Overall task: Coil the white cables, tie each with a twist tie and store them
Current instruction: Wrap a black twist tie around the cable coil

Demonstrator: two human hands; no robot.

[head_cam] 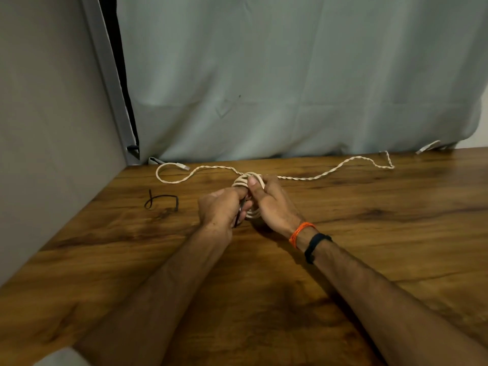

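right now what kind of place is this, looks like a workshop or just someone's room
Probably a room at home rather than a workshop: a wood-grain table pushed against a pale curtain, with a plain wall on the left. Only cables lie on it: a loose white cable and a black twist tie.

We look down on a brown wooden tabletop with dark grain streaks [396, 233] that fills the lower half of our view. Behind its far edge hangs a pale grey-green cloth with soft folds and creases [290, 75], reaching down to the table. At our left stands a plain beige wall panel [47, 128], meeting the tabletop along a slanting line. Between panel and cloth we see a light grey upright strip [105, 83] with a narrow dark gap [116, 62] beside it. The light is dim and even.
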